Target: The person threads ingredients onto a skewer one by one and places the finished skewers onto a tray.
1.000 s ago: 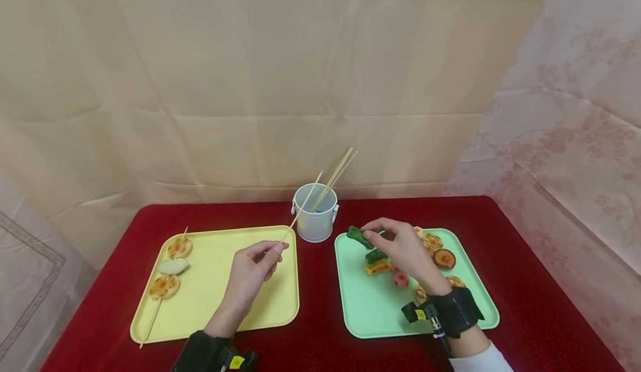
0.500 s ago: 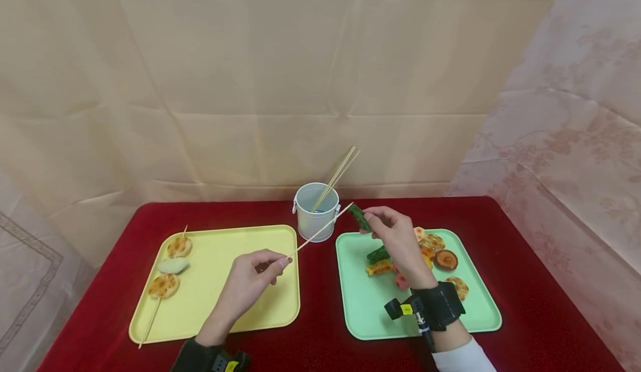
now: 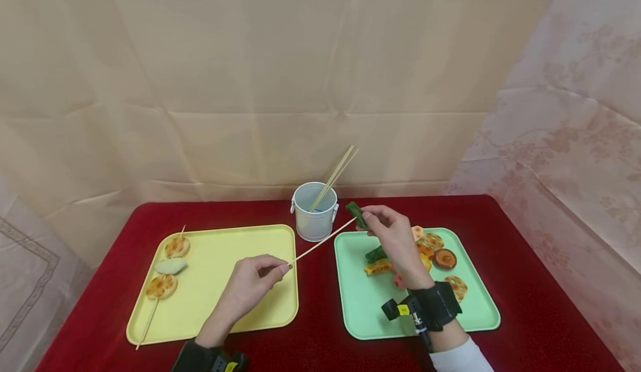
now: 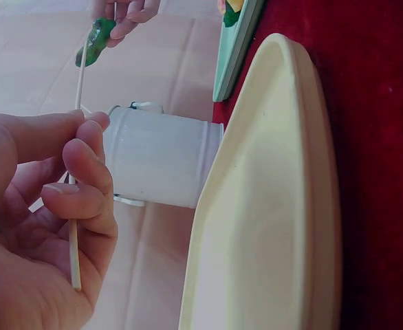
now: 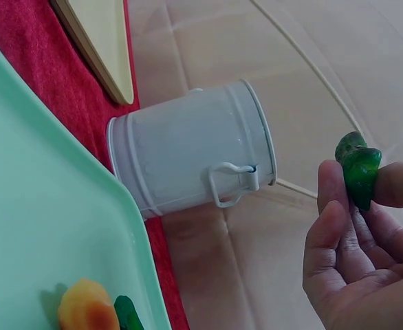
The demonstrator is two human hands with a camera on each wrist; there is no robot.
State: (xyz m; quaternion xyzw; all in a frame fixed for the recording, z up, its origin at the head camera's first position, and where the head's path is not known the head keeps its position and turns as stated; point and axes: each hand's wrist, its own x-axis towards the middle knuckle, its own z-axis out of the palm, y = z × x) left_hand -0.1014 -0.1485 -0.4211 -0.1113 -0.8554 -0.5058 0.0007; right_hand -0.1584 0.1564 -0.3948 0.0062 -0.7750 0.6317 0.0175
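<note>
My left hand [image 3: 252, 283], over the yellow tray, pinches a thin wooden skewer [image 3: 323, 242] that slants up to the right. In the left wrist view, the skewer's lower end lies against the palm. Between right thumb and fingers I pinch a dark green pepper [image 5: 360, 173], my right hand [image 3: 398, 244] being above the back of the green tray. The skewer's tip meets the pepper's side in the head view. On the yellow tray [image 3: 215, 266] lies a loaded skewer [image 3: 148, 322] with two browned round slices [image 3: 162, 287] and a pale green piece [image 3: 171, 266] between them.
A white metal bucket [image 3: 314, 224] with several skewers [image 3: 334, 177] stands between the trays. The green tray [image 3: 365, 308] holds another green pepper [image 3: 376, 254], a yellow browned piece [image 3: 378, 267], a mushroom cap [image 3: 444, 258] and several round slices [image 3: 457, 287].
The skewer has swung down from steep to a low slant toward the right. My right hand has raised the pepper, turned it and brought it to the skewer's tip.
</note>
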